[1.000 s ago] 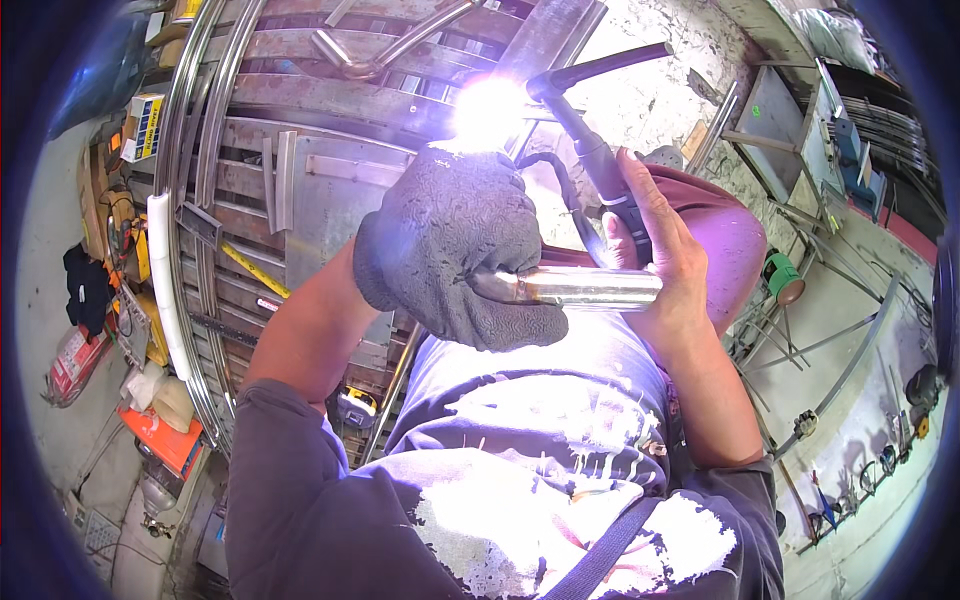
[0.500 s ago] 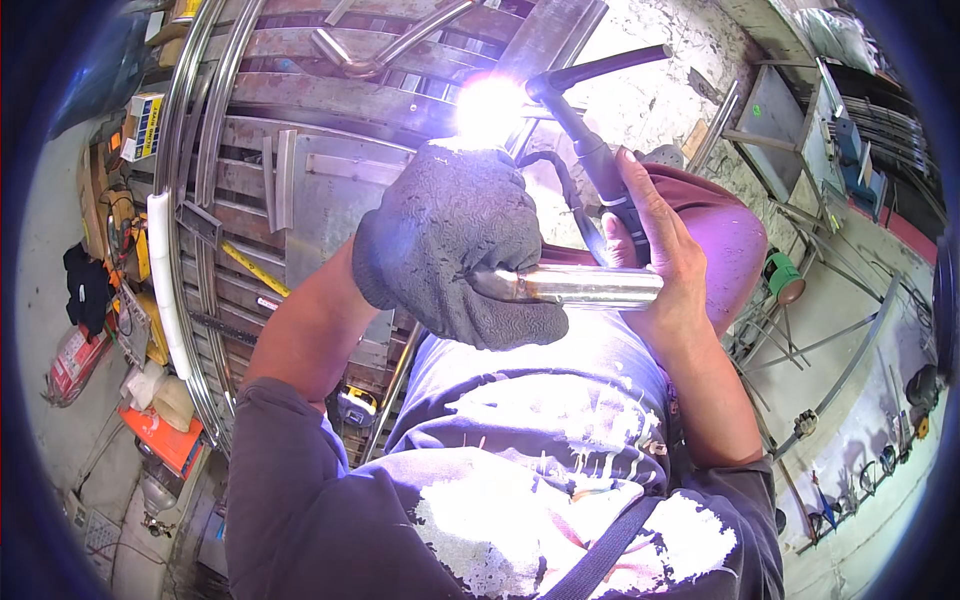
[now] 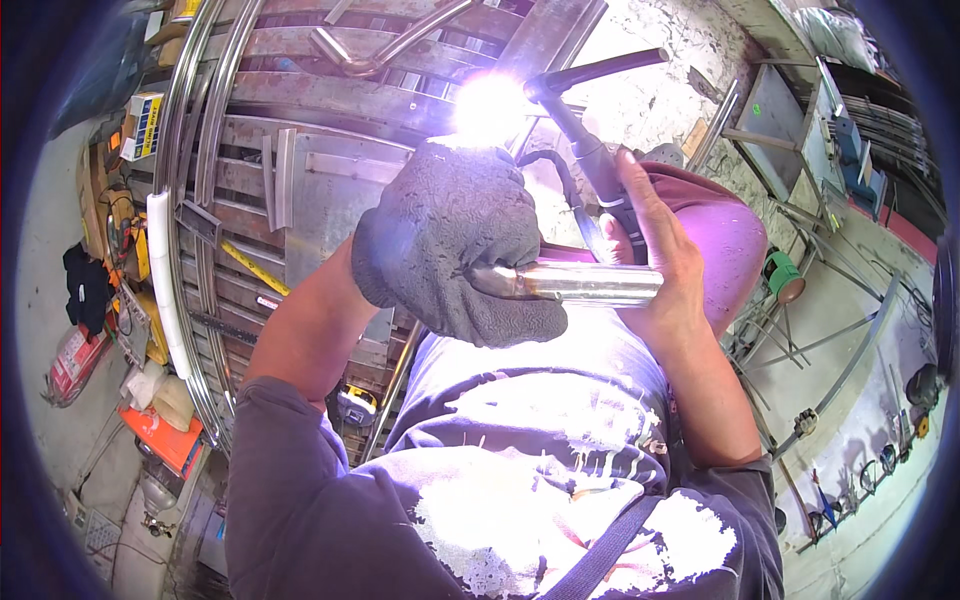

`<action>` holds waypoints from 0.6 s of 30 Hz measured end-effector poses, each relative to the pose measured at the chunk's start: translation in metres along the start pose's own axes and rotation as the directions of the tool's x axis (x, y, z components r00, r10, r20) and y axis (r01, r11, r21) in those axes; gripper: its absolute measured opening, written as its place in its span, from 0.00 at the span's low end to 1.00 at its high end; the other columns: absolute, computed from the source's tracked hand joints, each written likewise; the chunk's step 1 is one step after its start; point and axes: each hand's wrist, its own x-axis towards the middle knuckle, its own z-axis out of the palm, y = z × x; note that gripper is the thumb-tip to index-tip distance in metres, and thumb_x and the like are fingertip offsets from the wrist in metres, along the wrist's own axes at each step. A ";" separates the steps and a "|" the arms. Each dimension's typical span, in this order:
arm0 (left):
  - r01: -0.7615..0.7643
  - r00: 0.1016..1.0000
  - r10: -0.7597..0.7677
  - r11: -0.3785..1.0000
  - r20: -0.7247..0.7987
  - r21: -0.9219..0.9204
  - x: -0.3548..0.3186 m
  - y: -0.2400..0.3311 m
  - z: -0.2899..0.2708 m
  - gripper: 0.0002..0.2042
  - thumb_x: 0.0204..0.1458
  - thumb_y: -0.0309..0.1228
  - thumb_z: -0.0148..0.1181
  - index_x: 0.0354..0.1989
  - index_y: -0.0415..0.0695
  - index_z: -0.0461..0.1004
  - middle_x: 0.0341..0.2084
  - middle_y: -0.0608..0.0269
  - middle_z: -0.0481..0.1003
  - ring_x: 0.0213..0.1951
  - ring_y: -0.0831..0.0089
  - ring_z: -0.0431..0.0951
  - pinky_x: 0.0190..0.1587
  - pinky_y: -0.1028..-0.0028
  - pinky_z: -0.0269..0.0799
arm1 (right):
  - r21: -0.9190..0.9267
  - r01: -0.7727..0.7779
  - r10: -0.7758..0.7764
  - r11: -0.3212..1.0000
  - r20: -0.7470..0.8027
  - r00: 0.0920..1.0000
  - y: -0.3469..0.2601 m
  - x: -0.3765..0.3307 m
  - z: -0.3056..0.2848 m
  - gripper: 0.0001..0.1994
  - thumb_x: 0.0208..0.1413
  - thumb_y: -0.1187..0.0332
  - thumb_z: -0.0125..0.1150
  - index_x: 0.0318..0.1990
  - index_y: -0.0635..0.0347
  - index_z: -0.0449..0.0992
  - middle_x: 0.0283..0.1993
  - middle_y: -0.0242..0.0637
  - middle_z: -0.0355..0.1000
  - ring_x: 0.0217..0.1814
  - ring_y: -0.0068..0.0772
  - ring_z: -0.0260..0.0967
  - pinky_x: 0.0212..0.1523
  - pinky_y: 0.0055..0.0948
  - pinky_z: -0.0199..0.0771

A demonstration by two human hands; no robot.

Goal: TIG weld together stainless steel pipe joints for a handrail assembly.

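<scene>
My left hand point(image 3: 450, 240), in a dark grey work glove, is closed around a shiny metal tube point(image 3: 600, 284). The tube's bare end sticks out to the right and reaches my right wrist. A discoloured ring marks the tube close to the glove. My right hand point(image 3: 660, 235) is bare and grips the handle of a black welding torch point(image 3: 592, 150), thumb and fingers around it. At the torch's head a white-violet arc glows just beyond my left hand. Its glare hides the torch tip and the part of the tube there.
A slatted metal bench point(image 3: 330, 130) lies beyond my left arm, with a bent tube point(image 3: 370, 65) and a yellow tape strip point(image 3: 255, 268) on it. Long metal tubes point(image 3: 180, 120) run along its left side. A torch cable point(image 3: 565, 185) hangs beside my right hand. Metal racks stand right.
Almost nothing differs. The torch head and the glow have shifted very slightly, while both hands keep their grips and the tube stays in place.
</scene>
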 end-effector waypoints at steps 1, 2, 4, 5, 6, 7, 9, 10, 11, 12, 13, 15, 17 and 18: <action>-0.106 0.993 0.102 0.991 0.051 0.086 0.001 -0.003 -0.001 0.20 0.36 0.45 0.80 0.17 0.51 0.72 0.14 0.61 0.67 0.19 0.56 0.70 0.24 0.62 0.65 | 0.059 0.062 -0.056 0.996 -0.090 0.994 0.002 0.000 0.002 0.35 0.60 0.80 0.62 0.75 0.53 0.61 0.48 0.46 0.79 0.45 0.34 0.79 0.48 0.31 0.79; -0.122 0.992 0.121 0.989 0.024 0.077 0.001 -0.004 0.000 0.20 0.36 0.45 0.80 0.17 0.51 0.71 0.14 0.61 0.66 0.19 0.55 0.69 0.24 0.62 0.65 | 0.083 0.019 -0.011 0.996 -0.101 0.995 0.003 -0.003 0.004 0.38 0.62 0.78 0.62 0.78 0.54 0.53 0.44 0.44 0.79 0.43 0.31 0.78 0.46 0.29 0.78; -0.112 0.994 0.110 0.991 0.025 0.079 0.001 -0.004 0.003 0.20 0.36 0.46 0.79 0.15 0.50 0.71 0.13 0.61 0.66 0.19 0.55 0.69 0.24 0.62 0.64 | 0.094 0.017 0.001 0.995 -0.184 0.983 0.012 -0.008 0.005 0.39 0.63 0.75 0.63 0.78 0.58 0.48 0.47 0.48 0.79 0.44 0.36 0.79 0.45 0.31 0.78; -0.104 0.994 0.102 0.991 0.025 0.080 0.001 -0.002 0.003 0.21 0.36 0.46 0.79 0.14 0.50 0.70 0.13 0.60 0.66 0.18 0.54 0.70 0.24 0.61 0.64 | 0.134 0.010 0.021 0.991 -0.232 0.973 0.015 -0.009 0.004 0.39 0.62 0.76 0.64 0.77 0.60 0.50 0.50 0.53 0.78 0.47 0.45 0.81 0.45 0.36 0.80; -0.096 0.995 0.094 0.992 0.026 0.082 0.001 -0.001 0.003 0.22 0.36 0.47 0.78 0.12 0.50 0.69 0.12 0.60 0.65 0.18 0.54 0.70 0.24 0.61 0.64 | 0.154 -0.014 0.055 0.988 -0.266 0.963 0.017 -0.009 0.001 0.38 0.64 0.75 0.63 0.77 0.61 0.50 0.47 0.48 0.78 0.44 0.37 0.79 0.44 0.32 0.79; -0.095 0.995 0.093 0.992 0.028 0.085 -0.001 -0.004 0.005 0.22 0.36 0.47 0.78 0.12 0.50 0.69 0.12 0.60 0.65 0.18 0.54 0.70 0.24 0.61 0.64 | 0.175 -0.038 0.090 0.984 -0.298 0.950 0.018 -0.008 -0.002 0.36 0.65 0.74 0.62 0.77 0.61 0.51 0.44 0.43 0.78 0.41 0.29 0.78 0.42 0.29 0.78; -0.062 0.980 0.036 0.990 0.197 0.128 -0.003 -0.010 0.008 0.23 0.36 0.49 0.76 0.09 0.50 0.68 0.11 0.59 0.65 0.18 0.54 0.70 0.24 0.62 0.64 | 0.200 0.059 0.016 0.978 -0.351 0.936 0.022 -0.003 -0.006 0.34 0.67 0.73 0.60 0.77 0.62 0.51 0.41 0.37 0.77 0.38 0.21 0.74 0.40 0.24 0.76; -0.061 0.972 0.020 0.984 0.235 0.167 -0.004 -0.007 0.008 0.24 0.35 0.50 0.75 0.08 0.50 0.67 0.10 0.60 0.64 0.18 0.54 0.69 0.24 0.61 0.64 | 0.171 -0.040 0.096 0.984 -0.332 0.939 0.022 -0.004 -0.012 0.34 0.67 0.71 0.61 0.76 0.61 0.52 0.44 0.38 0.76 0.40 0.23 0.74 0.42 0.23 0.75; -0.064 0.972 0.023 0.984 0.236 0.167 -0.003 -0.005 0.009 0.24 0.35 0.50 0.75 0.08 0.50 0.67 0.10 0.60 0.64 0.18 0.54 0.69 0.24 0.61 0.64 | 0.133 -0.140 0.176 0.981 -0.317 0.932 0.022 -0.007 -0.018 0.34 0.67 0.68 0.62 0.76 0.60 0.53 0.46 0.38 0.76 0.42 0.24 0.75 0.45 0.23 0.74; -0.080 0.971 0.040 0.983 0.236 0.164 -0.003 -0.003 0.009 0.23 0.35 0.49 0.75 0.08 0.50 0.67 0.11 0.60 0.64 0.18 0.54 0.69 0.24 0.61 0.64 | 0.201 -0.162 0.221 0.966 -0.320 0.921 0.027 -0.009 -0.018 0.32 0.67 0.69 0.62 0.75 0.61 0.56 0.50 0.40 0.73 0.45 0.25 0.75 0.46 0.24 0.74; -0.096 0.970 0.056 0.982 0.236 0.161 -0.003 -0.002 0.009 0.23 0.34 0.48 0.75 0.08 0.50 0.67 0.11 0.60 0.64 0.18 0.54 0.69 0.24 0.61 0.64 | 0.201 -0.160 0.220 0.966 -0.321 0.921 0.031 -0.011 -0.018 0.32 0.67 0.69 0.62 0.75 0.61 0.56 0.50 0.40 0.73 0.45 0.25 0.75 0.46 0.24 0.74; -0.103 0.971 0.067 0.983 0.228 0.151 -0.006 -0.002 0.011 0.22 0.35 0.48 0.75 0.09 0.50 0.67 0.12 0.61 0.65 0.19 0.54 0.69 0.26 0.60 0.64 | 0.166 -0.108 0.157 0.980 -0.316 0.936 0.039 -0.015 -0.020 0.33 0.68 0.68 0.61 0.76 0.61 0.54 0.56 0.43 0.71 0.48 0.26 0.74 0.48 0.24 0.73; -0.112 0.972 0.079 0.984 0.223 0.141 -0.012 -0.003 0.014 0.21 0.35 0.48 0.75 0.10 0.51 0.68 0.12 0.61 0.65 0.20 0.55 0.70 0.27 0.60 0.64 | 0.195 -0.169 0.222 0.966 -0.292 0.930 0.040 -0.022 -0.023 0.33 0.68 0.69 0.61 0.76 0.61 0.53 0.57 0.42 0.69 0.50 0.26 0.73 0.49 0.26 0.74; -0.111 0.974 0.074 0.980 0.216 0.163 -0.018 -0.004 0.014 0.20 0.36 0.48 0.74 0.12 0.50 0.69 0.15 0.61 0.66 0.22 0.56 0.71 0.31 0.61 0.66 | 0.223 -0.233 0.289 0.947 -0.265 0.920 0.042 -0.025 -0.024 0.33 0.68 0.69 0.60 0.76 0.60 0.52 0.57 0.42 0.68 0.51 0.27 0.73 0.50 0.27 0.74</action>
